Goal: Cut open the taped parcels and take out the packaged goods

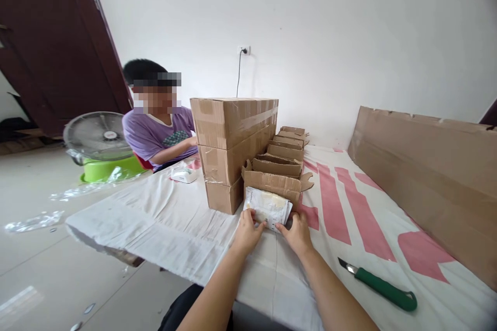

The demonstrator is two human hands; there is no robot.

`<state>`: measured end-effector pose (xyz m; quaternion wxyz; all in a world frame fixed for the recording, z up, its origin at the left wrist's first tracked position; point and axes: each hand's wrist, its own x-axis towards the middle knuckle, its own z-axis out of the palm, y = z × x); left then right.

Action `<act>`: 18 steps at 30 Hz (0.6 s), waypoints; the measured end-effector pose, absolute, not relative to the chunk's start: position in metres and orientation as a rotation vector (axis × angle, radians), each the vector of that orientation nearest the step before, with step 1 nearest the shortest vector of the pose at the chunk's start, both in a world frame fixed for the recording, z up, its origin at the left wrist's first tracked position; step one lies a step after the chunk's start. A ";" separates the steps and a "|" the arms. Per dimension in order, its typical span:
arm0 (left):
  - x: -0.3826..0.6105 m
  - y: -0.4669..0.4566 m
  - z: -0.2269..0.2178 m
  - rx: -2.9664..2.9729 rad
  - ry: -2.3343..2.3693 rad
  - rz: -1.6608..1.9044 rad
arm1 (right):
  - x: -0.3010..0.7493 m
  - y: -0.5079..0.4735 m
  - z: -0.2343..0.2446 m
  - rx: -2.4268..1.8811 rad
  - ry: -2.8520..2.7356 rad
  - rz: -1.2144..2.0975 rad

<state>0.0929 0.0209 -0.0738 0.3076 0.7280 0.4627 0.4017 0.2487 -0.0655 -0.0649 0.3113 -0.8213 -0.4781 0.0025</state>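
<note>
Currently left hand and right hand both pinch the small stack of white plastic sachets by its lower corners, squaring it upright against the nearest open brown cardboard box, green-handled utility knife parked rightward.

White packet stack leans against open carton.

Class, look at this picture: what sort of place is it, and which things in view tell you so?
Probably a room at home used as a makeshift packing spot. Taped cardboard boxes are stacked on a cloth-covered table, small open cartons stand in a row, and a green-handled knife lies nearby.
</note>
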 end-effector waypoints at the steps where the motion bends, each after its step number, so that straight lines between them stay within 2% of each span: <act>1: 0.093 0.021 -0.073 1.925 1.238 1.062 | 0.249 -0.066 -0.065 -2.150 -1.263 0.015; 18: 0.100 0.007 -0.055 2.026 1.413 0.870 | 0.243 -0.068 -0.060 -2.100 -1.298 0.137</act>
